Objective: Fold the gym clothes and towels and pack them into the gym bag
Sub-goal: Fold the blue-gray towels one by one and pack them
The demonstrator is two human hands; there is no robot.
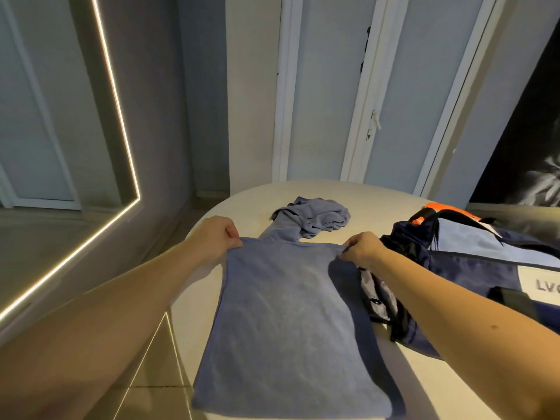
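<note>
On the rounded table (394, 201) — fuzzy blue towel (288, 313), corners in clamped fingers: left hand (216, 234), right hand (362, 248).

Single view, head-worn, wide-angle. Looks forward and down across table (378, 201) toward door (409, 101). Close range: towel (288, 313) fills lower centre, near edge at frame bottom. Left hand (218, 234), right hand (362, 248) reach in from lower corners, pinch towel mid-frame. Bag (472, 268) cut by right edge. Verticals splay outward toward frame top.
</note>
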